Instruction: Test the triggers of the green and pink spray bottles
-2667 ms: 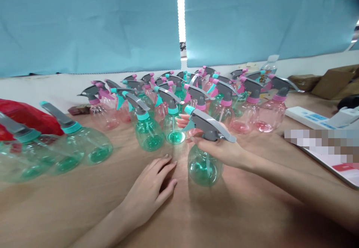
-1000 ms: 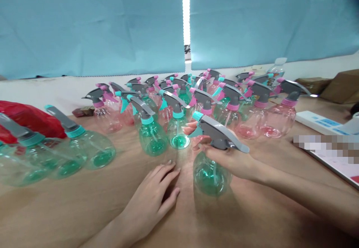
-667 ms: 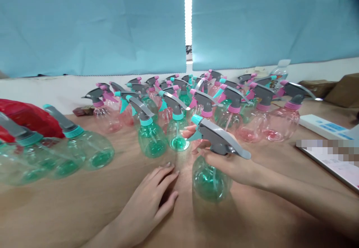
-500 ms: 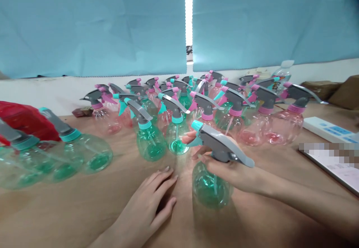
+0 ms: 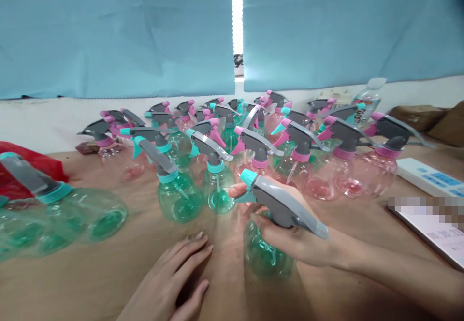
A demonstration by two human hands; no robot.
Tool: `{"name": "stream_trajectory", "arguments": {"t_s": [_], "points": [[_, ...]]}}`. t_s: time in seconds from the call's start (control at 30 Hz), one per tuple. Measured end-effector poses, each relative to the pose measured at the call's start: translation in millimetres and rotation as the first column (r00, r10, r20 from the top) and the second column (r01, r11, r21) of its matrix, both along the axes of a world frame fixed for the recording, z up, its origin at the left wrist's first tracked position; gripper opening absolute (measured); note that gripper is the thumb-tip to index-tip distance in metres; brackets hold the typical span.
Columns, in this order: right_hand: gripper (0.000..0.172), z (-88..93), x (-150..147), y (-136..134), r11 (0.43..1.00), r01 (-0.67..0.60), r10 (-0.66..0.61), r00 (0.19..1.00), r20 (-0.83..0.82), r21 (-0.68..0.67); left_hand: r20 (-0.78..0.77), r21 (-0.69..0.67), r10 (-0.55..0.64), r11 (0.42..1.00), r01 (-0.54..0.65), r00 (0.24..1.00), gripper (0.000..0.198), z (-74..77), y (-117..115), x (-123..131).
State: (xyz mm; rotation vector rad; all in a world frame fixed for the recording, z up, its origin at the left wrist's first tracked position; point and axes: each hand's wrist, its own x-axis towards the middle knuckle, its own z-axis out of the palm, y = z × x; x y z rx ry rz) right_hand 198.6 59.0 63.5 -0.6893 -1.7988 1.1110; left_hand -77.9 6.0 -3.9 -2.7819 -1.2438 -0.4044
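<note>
My right hand point(image 5: 290, 229) grips a green spray bottle point(image 5: 270, 253) around its neck, just under the grey trigger head with turquoise nozzle. The bottle is upright, its base at or close to the table; I cannot tell if it touches. My left hand point(image 5: 174, 277) rests on the brown tabletop to the left of it, fingers stretched out and holding nothing. Closest beyond the hands stand two more green spray bottles, one round point(image 5: 181, 200) and one point(image 5: 218, 190) near my right fingertips.
Several pink spray bottles point(image 5: 366, 171) and green ones crowd the back. At left, other green bottles point(image 5: 105, 214) lean beside a red bag point(image 5: 58, 166). A phone point(image 5: 427, 224), a white device point(image 5: 431, 176), a plastic drink bottle point(image 5: 369, 98) and brown packages point(image 5: 413, 120) are at right.
The view has shifted a little, so the left-hand bottles sit further left and lower. My left hand appears lower and further left; my right hand keeps its grip on the green spray bottle.
</note>
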Motion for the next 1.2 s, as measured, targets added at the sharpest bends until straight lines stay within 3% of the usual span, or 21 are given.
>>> {"name": "stream_trajectory", "arguments": {"t_s": [0.47, 1.03, 1.2], "points": [[0.041, 5.0, 1.1, 6.4, 1.000, -0.002, 0.002, 1.000, -0.019, -0.028, -0.027, -0.043, 0.004, 0.999, -0.005, 1.000, 0.056, -0.2, 1.5, -3.4], [0.027, 18.4, 6.6, 8.5, 0.985, 0.033, -0.037, 0.999, 0.018, 0.171, -0.025, -0.044, 0.015, 0.999, -0.016, 1.000, 0.058, -4.1, 4.4, -10.9], [0.028, 18.8, 7.4, 8.2, 0.989, 0.007, -0.016, 0.998, 0.062, 0.145, 0.026, -0.034, 0.024, 0.999, -0.023, 0.999, 0.051, 0.9, 9.5, -11.2]]}}
